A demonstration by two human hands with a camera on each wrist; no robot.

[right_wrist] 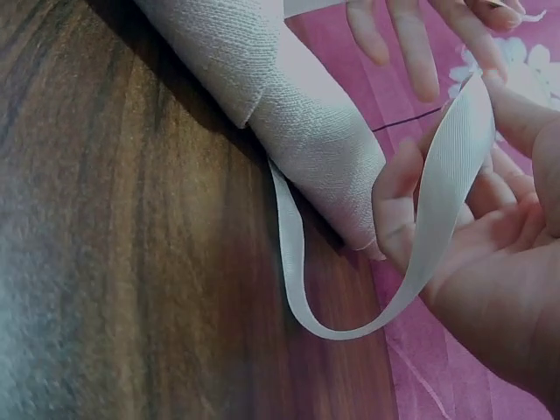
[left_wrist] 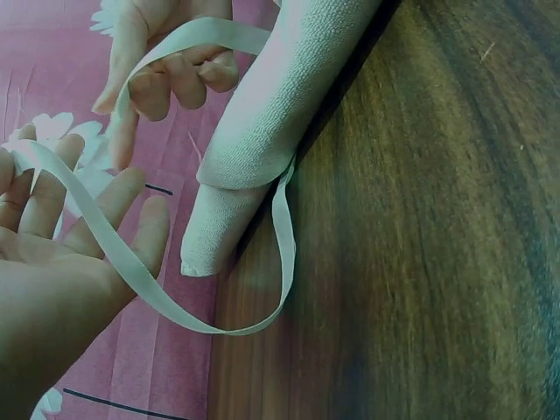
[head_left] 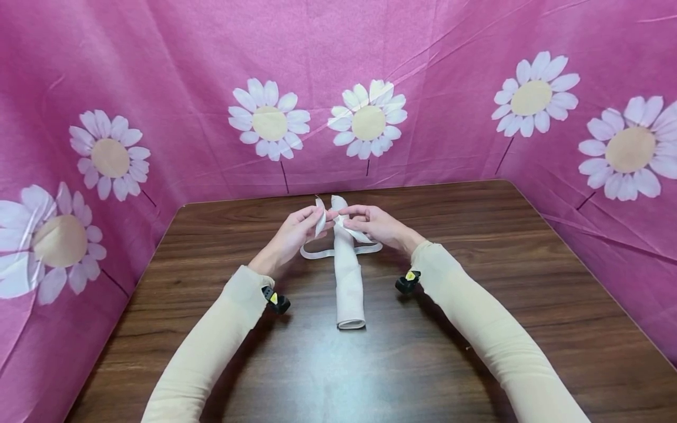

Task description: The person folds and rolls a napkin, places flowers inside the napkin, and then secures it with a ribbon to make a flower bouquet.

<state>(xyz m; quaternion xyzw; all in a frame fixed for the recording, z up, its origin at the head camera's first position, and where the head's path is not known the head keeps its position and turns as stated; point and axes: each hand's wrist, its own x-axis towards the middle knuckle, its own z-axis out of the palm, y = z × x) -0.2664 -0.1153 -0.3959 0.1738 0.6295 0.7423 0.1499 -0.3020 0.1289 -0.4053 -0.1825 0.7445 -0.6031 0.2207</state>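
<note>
A rolled white cloth (head_left: 349, 288) with a knit-like texture lies lengthwise on the table. A white ribbon (head_left: 367, 250) passes beneath it, looping out on both sides near its far end. My left hand (head_left: 300, 228) pinches one stretch of the ribbon between thumb and finger, its other fingers spread, as the left wrist view shows beside the ribbon loop (left_wrist: 131, 262). Across the roll, my right hand (head_left: 382, 227) pinches the other stretch, which twists upward from its loop (right_wrist: 437, 210). Both hands are raised over the roll's far end, fingertips close together.
The brown wood-grain table (head_left: 254, 364) reaches back to a pink curtain (head_left: 317, 35) with printed white daisies, which also hangs at both sides. Each sleeved wrist carries a small black device, one at the left (head_left: 277, 301) and one at the right (head_left: 407, 282).
</note>
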